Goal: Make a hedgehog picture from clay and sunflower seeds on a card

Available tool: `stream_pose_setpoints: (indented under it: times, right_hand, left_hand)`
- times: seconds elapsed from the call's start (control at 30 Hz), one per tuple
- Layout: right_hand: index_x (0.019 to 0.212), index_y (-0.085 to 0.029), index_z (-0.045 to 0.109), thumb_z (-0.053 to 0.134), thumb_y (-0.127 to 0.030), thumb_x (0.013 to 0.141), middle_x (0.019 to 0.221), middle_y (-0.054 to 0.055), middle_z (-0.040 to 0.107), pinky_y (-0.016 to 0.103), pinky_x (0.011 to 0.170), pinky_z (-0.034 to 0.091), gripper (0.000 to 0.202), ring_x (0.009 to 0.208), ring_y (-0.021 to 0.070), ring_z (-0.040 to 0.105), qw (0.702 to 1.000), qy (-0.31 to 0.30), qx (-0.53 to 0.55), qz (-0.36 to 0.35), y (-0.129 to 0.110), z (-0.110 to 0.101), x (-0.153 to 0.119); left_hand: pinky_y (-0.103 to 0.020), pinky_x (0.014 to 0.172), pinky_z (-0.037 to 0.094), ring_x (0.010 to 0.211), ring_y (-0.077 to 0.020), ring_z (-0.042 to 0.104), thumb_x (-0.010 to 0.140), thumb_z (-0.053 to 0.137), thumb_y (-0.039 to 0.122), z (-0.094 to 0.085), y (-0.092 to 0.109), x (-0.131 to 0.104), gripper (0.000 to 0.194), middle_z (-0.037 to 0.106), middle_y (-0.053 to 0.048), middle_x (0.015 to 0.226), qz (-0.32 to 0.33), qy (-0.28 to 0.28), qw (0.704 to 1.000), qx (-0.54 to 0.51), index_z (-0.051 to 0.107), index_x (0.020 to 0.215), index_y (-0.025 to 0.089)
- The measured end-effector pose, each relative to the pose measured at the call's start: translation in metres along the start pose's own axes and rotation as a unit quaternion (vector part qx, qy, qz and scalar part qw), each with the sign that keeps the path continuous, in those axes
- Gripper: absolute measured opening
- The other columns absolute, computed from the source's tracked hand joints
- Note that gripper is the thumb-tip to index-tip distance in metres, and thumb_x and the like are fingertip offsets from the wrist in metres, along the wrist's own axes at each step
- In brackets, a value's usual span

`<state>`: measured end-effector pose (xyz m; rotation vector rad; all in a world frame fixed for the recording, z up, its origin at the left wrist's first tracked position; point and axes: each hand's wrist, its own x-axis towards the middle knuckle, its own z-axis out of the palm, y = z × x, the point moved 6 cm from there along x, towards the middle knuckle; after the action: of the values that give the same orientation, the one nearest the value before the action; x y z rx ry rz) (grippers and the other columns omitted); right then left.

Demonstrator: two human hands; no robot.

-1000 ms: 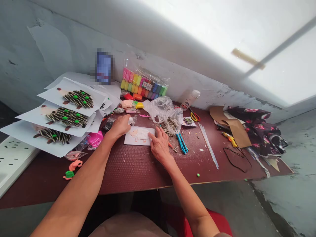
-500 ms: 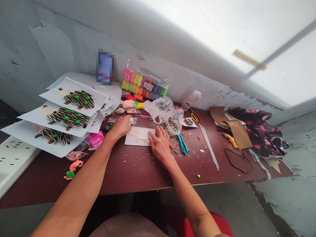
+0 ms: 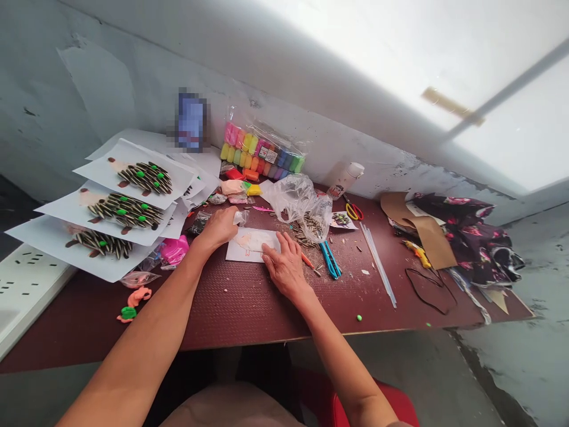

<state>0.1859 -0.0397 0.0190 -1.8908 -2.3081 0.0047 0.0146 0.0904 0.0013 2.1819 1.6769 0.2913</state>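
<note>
In the head view, a white card bearing a pale animal figure lies near the frame's centre, the right hand loosely spread over its right side, the left hand curled near its upper-left corner, grip indiscernible.

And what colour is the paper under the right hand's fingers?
The paper is white, shown best in the head view.

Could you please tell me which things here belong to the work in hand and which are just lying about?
Likely part of the work:
white card under the right hand
striped seeds
hedgehog pictures bearing similar seeds

Apparently just lying about:
white bottle
floral cloth
power strip
</note>
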Motion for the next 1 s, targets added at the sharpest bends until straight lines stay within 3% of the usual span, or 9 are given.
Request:
stream_pose_setpoints:
  times: [0.37,0.6,0.8,1.0]
  right_hand:
    - [0.138,-0.031,0.065,0.055,-0.039,0.103,0.162,0.012,0.042,0.055,0.118,0.03,0.038,0.152,0.035,0.032,1.0,-0.02,-0.001,0.004,-0.012,0.003,0.015]
    - [0.131,-0.032,0.07,0.056,-0.037,0.103,0.162,0.009,0.043,0.053,0.12,0.028,0.032,0.152,0.0317,0.032,1.0,-0.002,0.007,-0.011,-0.014,-0.002,0.015]
    - [0.136,-0.031,0.067,0.054,-0.039,0.103,0.161,0.013,0.043,0.056,0.117,0.032,0.036,0.151,0.035,0.032,0.999,-0.03,0.009,-0.011,-0.018,0.005,0.012]
    - [0.132,-0.033,0.069,0.052,-0.04,0.104,0.161,0.012,0.042,0.054,0.116,0.031,0.033,0.152,0.0343,0.031,0.999,-0.01,0.015,-0.043,-0.024,0.004,0.007]
  left_hand:
    - [-0.036,0.086,0.053,0.11,-0.0352,0.07,0.083,0.052,0.009,-0.001,0.002,0.0,0.038,0.075,-0.018,0.115,-0.001,-0.005,1.0,0.008,0.067,0.118,0.014]
    - [-0.036,0.087,0.053,0.11,-0.0343,0.07,0.084,0.052,0.01,-0.002,0.002,0.001,0.037,0.075,-0.017,0.116,0.0,-0.009,1.0,0.006,0.067,0.117,0.014]
    - [-0.035,0.087,0.053,0.11,-0.0334,0.07,0.084,0.052,0.011,-0.001,0.001,0.001,0.036,0.075,-0.016,0.116,0.005,-0.01,1.0,0.004,0.067,0.116,0.015]
    - [-0.036,0.086,0.054,0.109,-0.035,0.07,0.083,0.053,0.011,0.0,0.0,0.001,0.037,0.074,-0.017,0.116,0.009,-0.011,1.0,-0.004,0.067,0.117,0.014]
